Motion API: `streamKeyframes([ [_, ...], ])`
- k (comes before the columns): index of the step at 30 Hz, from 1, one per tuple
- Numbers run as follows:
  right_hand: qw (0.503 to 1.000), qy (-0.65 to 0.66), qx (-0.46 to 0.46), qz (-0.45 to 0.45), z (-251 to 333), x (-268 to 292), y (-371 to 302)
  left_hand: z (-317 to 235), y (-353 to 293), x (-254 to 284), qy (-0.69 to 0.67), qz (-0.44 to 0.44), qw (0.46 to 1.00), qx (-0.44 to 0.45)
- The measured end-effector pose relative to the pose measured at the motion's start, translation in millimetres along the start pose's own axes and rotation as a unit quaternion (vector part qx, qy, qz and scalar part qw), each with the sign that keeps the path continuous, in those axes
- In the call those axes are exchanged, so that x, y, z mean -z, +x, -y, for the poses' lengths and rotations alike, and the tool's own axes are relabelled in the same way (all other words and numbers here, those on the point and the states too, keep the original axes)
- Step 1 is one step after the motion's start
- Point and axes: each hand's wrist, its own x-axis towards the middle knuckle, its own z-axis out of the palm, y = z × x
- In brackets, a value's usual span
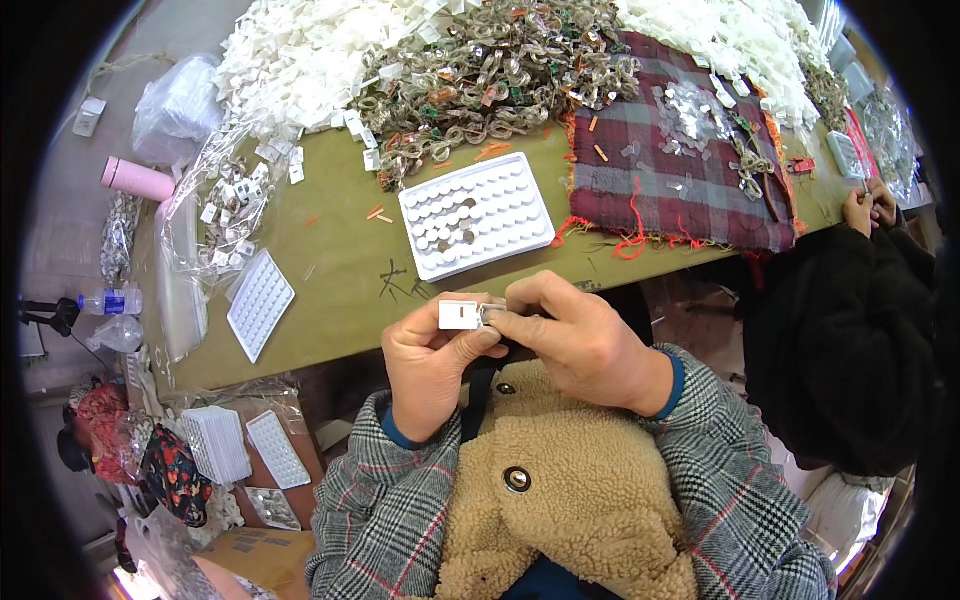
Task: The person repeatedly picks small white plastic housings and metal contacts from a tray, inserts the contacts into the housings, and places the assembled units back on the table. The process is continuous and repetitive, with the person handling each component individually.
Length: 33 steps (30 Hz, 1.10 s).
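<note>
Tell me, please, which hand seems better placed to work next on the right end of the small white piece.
Probably the right hand: its fingertips are at that end, while the left hand grips the white piece from the other side.

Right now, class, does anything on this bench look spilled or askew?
Yes. Orange strips lie loose on the green tabletop left of the larger white tray, as if dropped. Red threads trail from the plaid cloth, its front edge apparently frayed.

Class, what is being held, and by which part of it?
A small white piece: left fingers grip near its lower edge, right fingers at its right end.
</note>
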Motion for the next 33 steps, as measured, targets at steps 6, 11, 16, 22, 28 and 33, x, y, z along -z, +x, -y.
streamKeyframes([
  [6,0.988,0.059,-0.077,-0.116,-1.3,-9.6,-0.6,7.1,1.7,-5.6,-0.038,0.014,0.996,-0.075],
  [11,0.980,0.090,-0.150,-0.096,4.0,-13.7,-5.6,8.4,0.1,-7.2,-0.004,0.021,0.992,-0.125],
  [16,0.983,0.074,-0.135,-0.098,3.3,-14.8,-5.4,6.4,-3.2,-10.6,0.124,0.017,0.969,-0.211],
  [22,0.976,0.084,-0.191,-0.065,4.8,-13.7,-10.6,5.4,-3.0,-7.0,0.163,0.022,0.964,-0.209],
  [28,0.929,0.259,-0.246,-0.094,3.2,-18.4,-12.5,13.7,-0.4,-6.3,-0.150,0.053,0.984,-0.074],
  [33,0.969,0.126,-0.175,-0.120,7.8,-17.0,-9.6,15.5,2.0,-5.6,-0.158,0.064,0.982,-0.082],
])
